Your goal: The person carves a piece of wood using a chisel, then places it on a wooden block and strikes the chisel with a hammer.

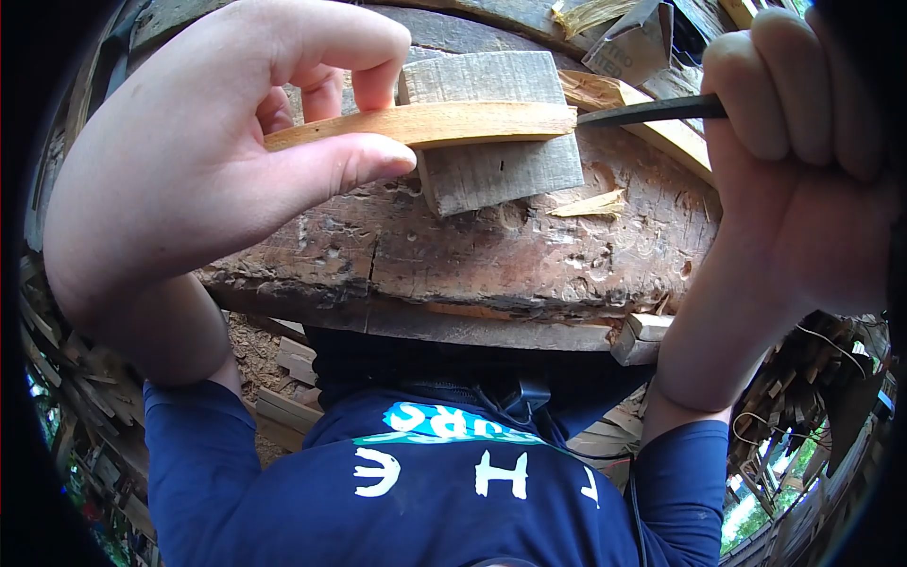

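Note:
My left hand (pixel 236 142) pinches a slightly curved strip of light wood (pixel 482 123) between thumb and fingers. The strip lies across a grey, weathered wooden block (pixel 501 178), its far end reaching to the right side of the block. At the right, my right hand (pixel 789 123) is closed around a tool with a dark, narrow metal blade (pixel 652 111). Its handle is hidden in the fist, so I cannot tell the exact kind of tool. The blade's tip meets the strip's right end, or lies just behind it.
The block rests on a thick, worn wooden bench (pixel 529 255) with a rough front edge. A wood shaving (pixel 590 204) lies right of the block. Split wood (pixel 675 142) and a torn cardboard piece (pixel 631 42) are behind. Wood scraps (pixel 288 411) cover the ground below.

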`<state>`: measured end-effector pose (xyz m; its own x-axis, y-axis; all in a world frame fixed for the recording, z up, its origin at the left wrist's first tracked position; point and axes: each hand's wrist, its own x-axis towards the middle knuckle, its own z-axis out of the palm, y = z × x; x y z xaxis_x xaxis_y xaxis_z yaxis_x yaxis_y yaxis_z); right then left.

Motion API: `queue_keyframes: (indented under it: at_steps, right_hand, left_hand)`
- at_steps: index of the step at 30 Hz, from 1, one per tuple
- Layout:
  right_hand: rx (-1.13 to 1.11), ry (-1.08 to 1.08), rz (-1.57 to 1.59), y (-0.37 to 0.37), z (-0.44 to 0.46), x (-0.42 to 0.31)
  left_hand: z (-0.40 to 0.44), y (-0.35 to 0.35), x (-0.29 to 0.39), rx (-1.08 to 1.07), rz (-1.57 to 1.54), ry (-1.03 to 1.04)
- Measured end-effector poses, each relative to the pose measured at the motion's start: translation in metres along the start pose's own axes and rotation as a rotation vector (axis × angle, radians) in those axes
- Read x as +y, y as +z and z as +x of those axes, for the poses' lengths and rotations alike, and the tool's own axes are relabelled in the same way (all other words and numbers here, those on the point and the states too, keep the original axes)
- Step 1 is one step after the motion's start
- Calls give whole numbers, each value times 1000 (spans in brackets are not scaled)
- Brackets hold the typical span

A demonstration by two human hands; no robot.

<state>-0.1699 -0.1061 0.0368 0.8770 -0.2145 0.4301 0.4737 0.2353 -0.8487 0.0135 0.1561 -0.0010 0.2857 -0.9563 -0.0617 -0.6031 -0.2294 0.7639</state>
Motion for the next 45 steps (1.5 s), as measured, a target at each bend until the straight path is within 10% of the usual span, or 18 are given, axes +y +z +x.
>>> queue_keyframes:
  at_steps: [19, 22, 45]
  right_hand:
    - [-10, 10, 2, 3, 1, 0]
    - [-12, 11, 3, 3, 1, 0]
    - [-30, 26, 16, 9, 5, -2]
  left_hand:
    - [16, -20, 32, -291, -34, -157]
    - [4, -10, 26, -12, 40, 126]
    - [18, -20, 37, -169, -70, 8]
